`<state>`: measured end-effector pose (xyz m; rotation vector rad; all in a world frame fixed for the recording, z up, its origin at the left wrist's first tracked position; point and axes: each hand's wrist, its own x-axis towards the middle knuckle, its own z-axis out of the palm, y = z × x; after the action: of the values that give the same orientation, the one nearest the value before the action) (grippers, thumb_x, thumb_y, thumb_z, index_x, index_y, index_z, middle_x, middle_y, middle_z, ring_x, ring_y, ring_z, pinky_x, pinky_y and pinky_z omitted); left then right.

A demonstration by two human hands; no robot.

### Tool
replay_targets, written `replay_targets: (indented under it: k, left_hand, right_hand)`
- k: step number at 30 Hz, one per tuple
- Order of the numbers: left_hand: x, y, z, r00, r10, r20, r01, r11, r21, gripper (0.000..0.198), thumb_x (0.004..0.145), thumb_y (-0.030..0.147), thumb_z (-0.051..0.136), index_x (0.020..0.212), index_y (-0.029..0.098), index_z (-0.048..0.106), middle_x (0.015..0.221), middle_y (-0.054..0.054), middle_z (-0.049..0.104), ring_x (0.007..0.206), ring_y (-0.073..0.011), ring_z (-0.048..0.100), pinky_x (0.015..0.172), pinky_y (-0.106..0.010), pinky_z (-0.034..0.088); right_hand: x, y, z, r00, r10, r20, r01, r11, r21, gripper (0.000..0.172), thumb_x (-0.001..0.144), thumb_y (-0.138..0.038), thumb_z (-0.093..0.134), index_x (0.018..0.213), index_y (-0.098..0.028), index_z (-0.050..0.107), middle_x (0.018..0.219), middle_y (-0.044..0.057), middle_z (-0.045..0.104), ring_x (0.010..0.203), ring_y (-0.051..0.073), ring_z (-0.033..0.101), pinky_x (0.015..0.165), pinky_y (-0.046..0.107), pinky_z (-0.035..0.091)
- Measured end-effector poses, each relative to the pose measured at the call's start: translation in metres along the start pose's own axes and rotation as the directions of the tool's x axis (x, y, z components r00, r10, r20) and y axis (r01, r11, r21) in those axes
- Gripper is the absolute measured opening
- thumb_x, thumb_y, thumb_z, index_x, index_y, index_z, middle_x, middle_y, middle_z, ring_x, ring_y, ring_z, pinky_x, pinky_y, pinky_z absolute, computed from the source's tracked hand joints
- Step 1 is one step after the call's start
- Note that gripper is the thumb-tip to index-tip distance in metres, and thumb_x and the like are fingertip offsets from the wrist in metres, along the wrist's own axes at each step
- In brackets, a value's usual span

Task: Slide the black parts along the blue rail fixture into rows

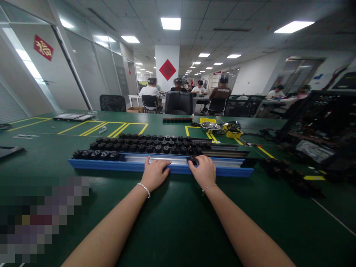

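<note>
A long blue tray [111, 165] lies across the green table in front of me, with metal rails [178, 160] on it. Rows of small black parts [150, 144] sit along the rails, mostly on the left and at the back. My left hand [154, 173] rests on the tray's front edge, fingers stretched flat over the nearest rail, holding nothing. My right hand [203, 170] lies beside it with its fingers curled on a small black part [192, 160] on the same rail. Both wrists wear thin bracelets.
A metal bowl [210, 127] and yellow boxes [233, 132] stand behind the tray. More black parts [289, 177] lie heaped at the right, near a dark rack [319, 122]. Yellow tape lines mark the table. Several people sit at desks far behind.
</note>
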<state>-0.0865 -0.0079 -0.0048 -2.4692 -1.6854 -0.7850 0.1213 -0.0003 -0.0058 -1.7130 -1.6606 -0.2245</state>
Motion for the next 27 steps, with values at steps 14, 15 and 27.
replay_targets:
  k: [14, 15, 27]
  left_hand:
    - [0.000, 0.000, 0.000, 1.000, -0.005, 0.003, 0.005, 1.000, 0.013, 0.027, 0.085, 0.032, 0.046, 0.108, 0.033, 0.061, 0.108, 0.002, 0.069, 0.104, -0.0205, 0.058, 0.109, -0.056, 0.008]
    - [0.000, 0.000, 0.000, 1.000, -0.005, 0.002, 0.005, 1.000, 0.014, 0.027, 0.085, 0.032, 0.046, 0.108, 0.033, 0.061, 0.108, 0.002, 0.069, 0.104, -0.0206, 0.058, 0.109, -0.056, 0.008]
    - [0.000, -0.001, 0.002, 1.000, -0.004, -0.005, 0.004, 1.000, 0.008, 0.027, 0.085, 0.032, 0.046, 0.108, 0.033, 0.061, 0.107, 0.002, 0.069, 0.103, -0.0202, 0.058, 0.109, -0.056, 0.008]
  right_hand:
    - [0.002, 0.013, -0.001, 0.999, 0.033, -0.041, -0.034, 0.999, -0.031, 0.022, 0.077, -0.037, 0.054, 0.082, -0.017, 0.061, 0.088, 0.007, 0.064, 0.088, 0.021, 0.053, 0.079, 0.031, 0.035]
    - [0.002, 0.014, -0.002, 0.999, 0.036, -0.040, -0.037, 0.999, -0.032, 0.022, 0.077, -0.037, 0.053, 0.082, -0.017, 0.061, 0.087, 0.007, 0.064, 0.088, 0.021, 0.053, 0.079, 0.031, 0.035]
    - [0.002, 0.013, -0.006, 0.999, 0.050, -0.010, -0.050, 0.998, -0.038, 0.025, 0.077, -0.036, 0.052, 0.086, -0.015, 0.062, 0.087, 0.009, 0.064, 0.089, 0.022, 0.054, 0.080, 0.032, 0.036]
